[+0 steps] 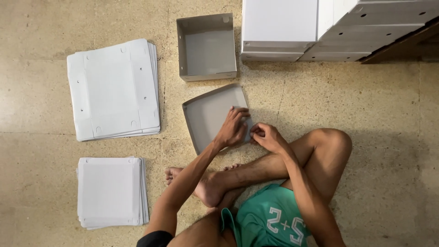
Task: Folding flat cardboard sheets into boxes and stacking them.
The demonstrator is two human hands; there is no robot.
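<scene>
Both hands (249,130) on shallow grey tray (208,114)
</scene>
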